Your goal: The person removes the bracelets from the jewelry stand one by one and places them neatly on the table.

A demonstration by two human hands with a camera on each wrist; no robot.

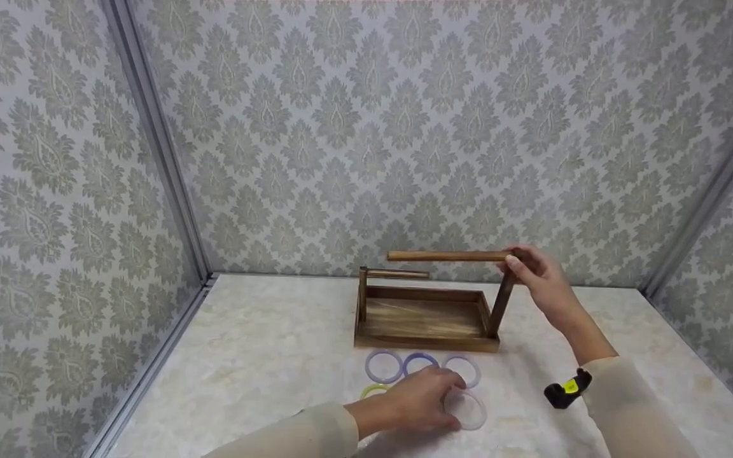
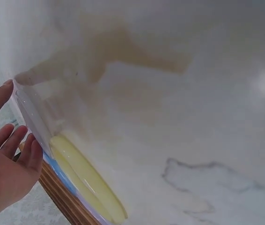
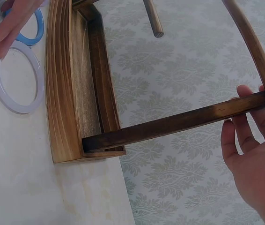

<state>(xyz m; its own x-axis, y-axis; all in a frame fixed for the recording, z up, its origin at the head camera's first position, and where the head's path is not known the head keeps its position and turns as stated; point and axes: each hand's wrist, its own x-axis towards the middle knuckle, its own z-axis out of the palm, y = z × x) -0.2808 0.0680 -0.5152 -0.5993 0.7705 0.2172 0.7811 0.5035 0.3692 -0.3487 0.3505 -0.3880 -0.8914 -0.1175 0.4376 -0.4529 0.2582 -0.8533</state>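
A wooden jewellery stand (image 1: 427, 344) has a shallow tray and an upright post at each end. The left post carries a short rod (image 1: 398, 274); a longer rod (image 1: 446, 256) runs leftward from the right post (image 3: 179, 119). My right hand (image 1: 541, 280) grips the top of that right post, at the joint with the longer rod. Low in front of the tray, my left hand (image 1: 420, 397) holds a pale, translucent bangle (image 1: 483, 410) by its edge, thumb and fingertips apart on the rim. Part of that bangle hides behind the fingers.
Close to the tray's front lie a lilac bangle (image 1: 383, 380), a blue one (image 1: 418, 356) and a pale purple one (image 1: 477, 372). A yellow bangle (image 2: 88, 176) is partly covered by my left hand. A black device (image 1: 557, 395) sits at my right cuff. Patterned walls surround the table (image 1: 265, 356).
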